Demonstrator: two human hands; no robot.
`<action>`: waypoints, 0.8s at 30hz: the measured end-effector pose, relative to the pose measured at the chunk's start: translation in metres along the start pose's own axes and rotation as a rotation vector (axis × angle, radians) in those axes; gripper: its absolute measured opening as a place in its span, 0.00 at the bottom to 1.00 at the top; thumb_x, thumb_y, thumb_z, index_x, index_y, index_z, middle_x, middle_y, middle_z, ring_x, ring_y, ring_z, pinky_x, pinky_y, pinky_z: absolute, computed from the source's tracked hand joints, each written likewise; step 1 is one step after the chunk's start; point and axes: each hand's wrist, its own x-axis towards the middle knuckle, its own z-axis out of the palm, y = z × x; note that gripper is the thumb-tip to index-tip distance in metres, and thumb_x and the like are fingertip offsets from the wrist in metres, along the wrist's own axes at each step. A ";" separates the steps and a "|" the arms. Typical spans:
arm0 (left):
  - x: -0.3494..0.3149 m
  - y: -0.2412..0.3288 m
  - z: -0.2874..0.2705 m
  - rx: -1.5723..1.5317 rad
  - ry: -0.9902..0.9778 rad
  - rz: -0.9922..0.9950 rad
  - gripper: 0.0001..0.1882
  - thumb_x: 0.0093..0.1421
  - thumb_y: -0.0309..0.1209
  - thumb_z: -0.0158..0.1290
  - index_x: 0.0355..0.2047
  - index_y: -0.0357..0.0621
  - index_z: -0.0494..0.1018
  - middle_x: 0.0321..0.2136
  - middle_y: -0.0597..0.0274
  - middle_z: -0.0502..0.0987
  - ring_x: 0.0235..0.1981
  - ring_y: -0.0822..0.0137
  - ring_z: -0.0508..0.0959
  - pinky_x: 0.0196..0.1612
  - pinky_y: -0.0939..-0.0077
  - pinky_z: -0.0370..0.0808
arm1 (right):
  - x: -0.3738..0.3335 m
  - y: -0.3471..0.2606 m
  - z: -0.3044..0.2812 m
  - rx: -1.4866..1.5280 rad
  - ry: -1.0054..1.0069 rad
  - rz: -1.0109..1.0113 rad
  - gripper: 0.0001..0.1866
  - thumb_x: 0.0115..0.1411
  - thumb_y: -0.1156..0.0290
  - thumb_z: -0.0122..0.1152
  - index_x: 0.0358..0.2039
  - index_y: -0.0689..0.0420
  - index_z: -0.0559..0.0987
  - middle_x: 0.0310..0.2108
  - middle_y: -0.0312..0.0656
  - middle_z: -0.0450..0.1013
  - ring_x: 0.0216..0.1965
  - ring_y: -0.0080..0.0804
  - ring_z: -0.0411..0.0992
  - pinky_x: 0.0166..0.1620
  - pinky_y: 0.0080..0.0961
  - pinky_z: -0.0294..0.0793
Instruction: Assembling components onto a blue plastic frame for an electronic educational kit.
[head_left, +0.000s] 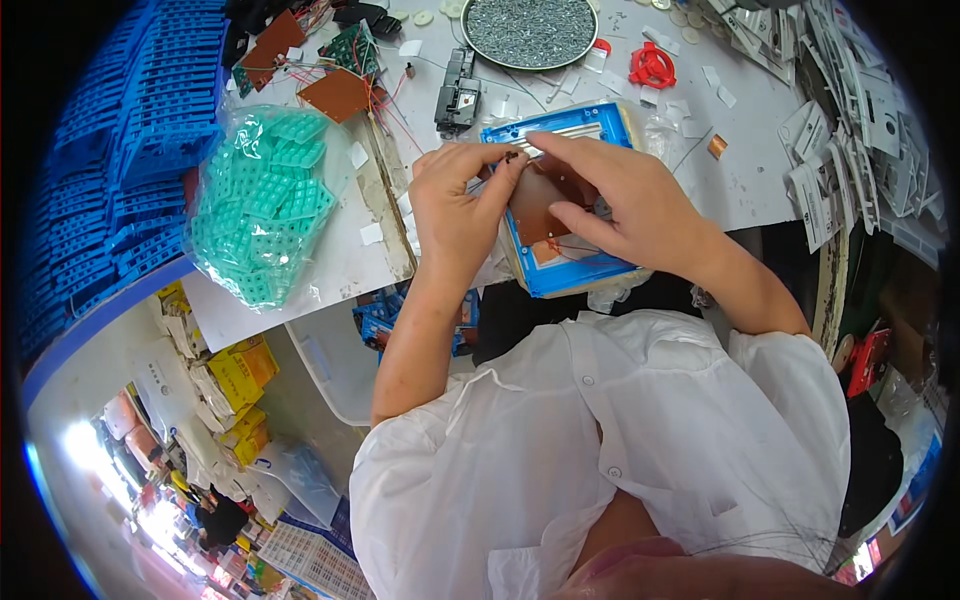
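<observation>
My left hand [458, 192] is closed, thumb and forefinger pinching a small dark part [512, 157] too tiny to name. Below those fingertips is a brown circuit board [537, 208], with thin red wires at its near end. My right hand [630, 195] grips this board from the right, forefinger reaching along its far side and thumb against its face; the other fingers are hidden. Under both hands lies a blue rectangular plastic casing [545, 284] with a pale inside, on a yellowish pad at the table's near edge.
A round tray of small screws [530, 32] stands at the back, near a black module [459, 92] and a red plastic ring [652, 65]. To the left are a bag of green keypads [268, 205] and stacked blue casings [165, 120]. White plastic parts [850, 120] pile up at right.
</observation>
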 end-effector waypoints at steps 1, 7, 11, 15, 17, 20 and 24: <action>0.000 -0.001 0.000 0.001 0.007 -0.022 0.04 0.57 0.30 0.65 0.30 0.44 0.83 0.26 0.64 0.81 0.28 0.65 0.78 0.44 0.68 0.66 | -0.001 -0.001 -0.001 -0.056 -0.035 -0.053 0.25 0.59 0.71 0.68 0.58 0.54 0.77 0.43 0.41 0.80 0.32 0.34 0.77 0.37 0.29 0.78; 0.005 0.000 0.003 0.163 0.034 0.043 0.05 0.55 0.32 0.67 0.27 0.47 0.82 0.24 0.67 0.80 0.30 0.66 0.76 0.44 0.65 0.62 | -0.003 0.005 -0.013 -0.134 -0.084 -0.209 0.11 0.57 0.69 0.70 0.41 0.55 0.84 0.32 0.37 0.80 0.29 0.34 0.74 0.34 0.31 0.76; 0.004 0.001 0.009 0.283 0.090 0.189 0.04 0.53 0.31 0.66 0.26 0.50 0.82 0.25 0.69 0.79 0.32 0.67 0.76 0.45 0.65 0.60 | 0.020 0.004 -0.012 -0.059 0.115 -0.027 0.11 0.56 0.65 0.71 0.37 0.56 0.85 0.29 0.38 0.80 0.29 0.37 0.77 0.35 0.30 0.76; 0.002 0.003 0.008 0.233 0.072 0.172 0.03 0.52 0.29 0.66 0.26 0.50 0.81 0.26 0.70 0.80 0.32 0.67 0.76 0.46 0.65 0.59 | 0.025 0.018 -0.001 -0.056 0.127 -0.060 0.11 0.56 0.65 0.71 0.37 0.56 0.84 0.31 0.40 0.81 0.31 0.37 0.79 0.35 0.30 0.77; -0.001 0.002 0.005 0.217 0.067 0.174 0.04 0.52 0.29 0.66 0.26 0.50 0.81 0.25 0.70 0.79 0.32 0.67 0.76 0.46 0.65 0.59 | 0.025 0.017 -0.002 -0.049 0.118 -0.049 0.10 0.57 0.66 0.70 0.37 0.56 0.85 0.31 0.41 0.81 0.32 0.38 0.80 0.35 0.30 0.77; -0.004 0.000 0.005 0.237 0.073 0.200 0.04 0.51 0.29 0.66 0.26 0.50 0.81 0.26 0.71 0.79 0.32 0.67 0.76 0.46 0.66 0.59 | 0.022 0.006 -0.002 -0.052 0.120 -0.061 0.08 0.57 0.68 0.70 0.36 0.56 0.85 0.31 0.42 0.81 0.32 0.39 0.80 0.36 0.31 0.78; -0.003 0.001 0.006 0.291 0.077 0.239 0.04 0.51 0.29 0.66 0.26 0.49 0.81 0.26 0.71 0.80 0.33 0.67 0.77 0.46 0.66 0.60 | 0.021 0.011 0.006 -0.153 0.170 -0.157 0.08 0.57 0.69 0.70 0.37 0.56 0.85 0.31 0.42 0.81 0.33 0.40 0.79 0.36 0.31 0.78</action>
